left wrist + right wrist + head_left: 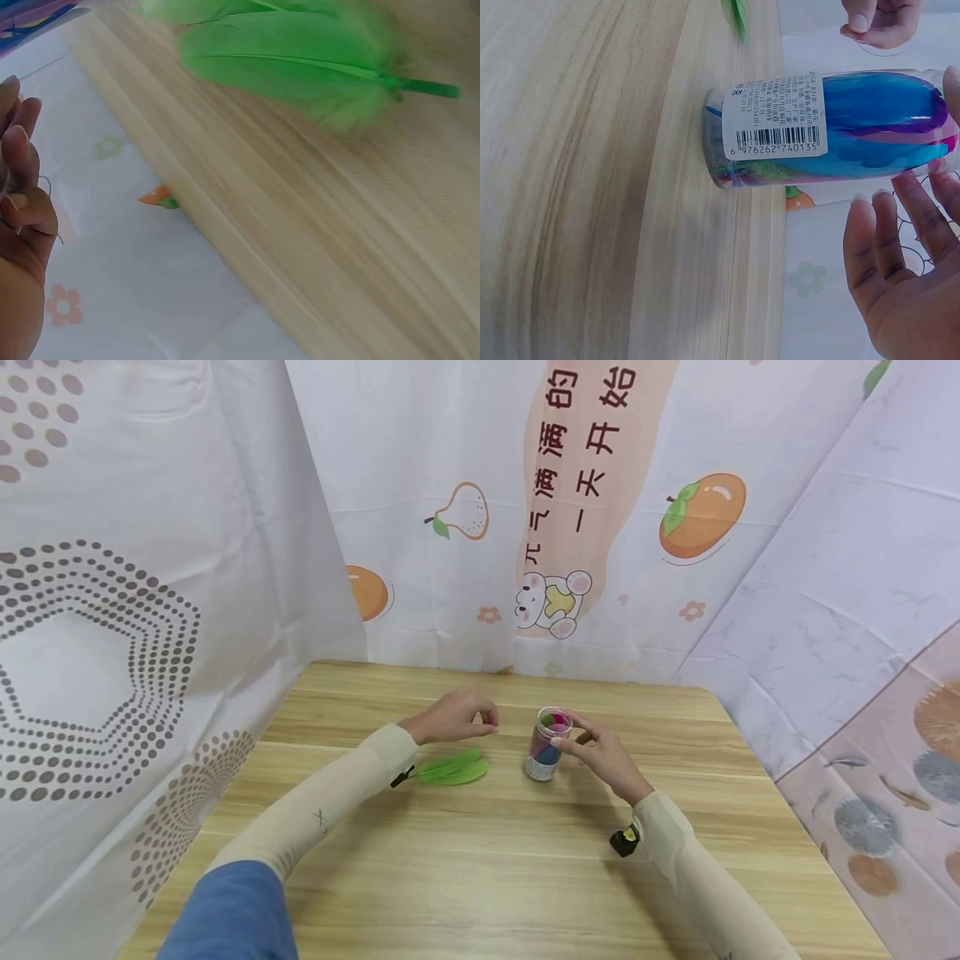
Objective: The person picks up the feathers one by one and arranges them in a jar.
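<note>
A clear jar (544, 750) with colourful feathers (885, 105) inside stands upright on the wooden table. My right hand (602, 758) grips it near the rim from the right, thumb at the front. A white barcode label (775, 120) covers its lower side in the right wrist view. Left of the jar, my left hand (456, 717) hovers with loosely curled fingers, and nothing shows between them. Green feathers (453, 768) lie on the table just below that hand. In the left wrist view, one green feather (285, 56) shows its stem pointing right.
The wooden table (480, 877) ends at a back edge against a hanging printed curtain (420, 435). More curtains hang at the left (90, 668) and right (847, 552). A small black device (624, 841) sits at the right wrist.
</note>
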{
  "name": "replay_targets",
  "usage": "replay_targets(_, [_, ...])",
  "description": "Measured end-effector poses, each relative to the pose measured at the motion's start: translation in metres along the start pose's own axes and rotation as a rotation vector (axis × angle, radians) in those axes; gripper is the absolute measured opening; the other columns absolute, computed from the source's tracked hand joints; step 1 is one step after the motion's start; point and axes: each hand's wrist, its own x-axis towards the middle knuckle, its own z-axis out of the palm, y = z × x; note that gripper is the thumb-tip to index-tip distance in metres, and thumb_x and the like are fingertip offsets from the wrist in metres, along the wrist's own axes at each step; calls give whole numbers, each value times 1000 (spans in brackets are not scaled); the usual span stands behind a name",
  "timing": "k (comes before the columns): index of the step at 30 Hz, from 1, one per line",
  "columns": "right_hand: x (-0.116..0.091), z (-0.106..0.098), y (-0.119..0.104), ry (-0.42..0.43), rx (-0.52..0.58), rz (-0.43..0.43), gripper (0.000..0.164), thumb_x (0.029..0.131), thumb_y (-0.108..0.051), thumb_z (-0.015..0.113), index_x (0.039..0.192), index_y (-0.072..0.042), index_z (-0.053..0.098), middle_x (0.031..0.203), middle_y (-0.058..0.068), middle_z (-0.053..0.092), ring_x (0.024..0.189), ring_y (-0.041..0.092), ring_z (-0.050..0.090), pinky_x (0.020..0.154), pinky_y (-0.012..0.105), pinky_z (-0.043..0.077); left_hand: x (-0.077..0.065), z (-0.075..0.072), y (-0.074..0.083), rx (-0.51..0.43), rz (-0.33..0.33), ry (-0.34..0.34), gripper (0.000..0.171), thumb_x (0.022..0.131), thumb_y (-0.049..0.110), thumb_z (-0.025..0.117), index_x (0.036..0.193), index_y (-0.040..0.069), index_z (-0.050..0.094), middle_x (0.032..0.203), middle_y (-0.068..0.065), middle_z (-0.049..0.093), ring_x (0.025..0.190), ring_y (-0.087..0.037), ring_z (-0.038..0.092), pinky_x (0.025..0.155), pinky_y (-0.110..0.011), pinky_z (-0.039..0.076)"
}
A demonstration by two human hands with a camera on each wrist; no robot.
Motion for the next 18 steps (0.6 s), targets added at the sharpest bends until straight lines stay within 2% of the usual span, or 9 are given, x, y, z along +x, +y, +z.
replay_targets(8, [1,0,0,-4,-10,0,69,90,-51,77,151,-30,53,144,10,55,101,31,58,85,60,55,-10,4,-5,-8,-3,-29,9,98,18,72,98,10,78,91,10,73,84,-5,66,74,-27,53])
replay_targets(14, [1,-2,-2,-6,-23,-2,69,90,-52,77,150,-30,54,142,9,55,100,35,59,84,62,54,-18,8,-11,-21,-24,-58,7,98,17,72,100,12,77,91,11,71,83,-10,67,73,-28,53])
replay_targets(18, [3,-3,-1,-5,-46,-17,70,89,-52,77,151,-29,54,142,10,55,99,35,59,82,61,54,-23,13,-15,31,-51,-87,4,97,20,74,99,16,76,93,13,71,86,-7,66,76,-29,53])
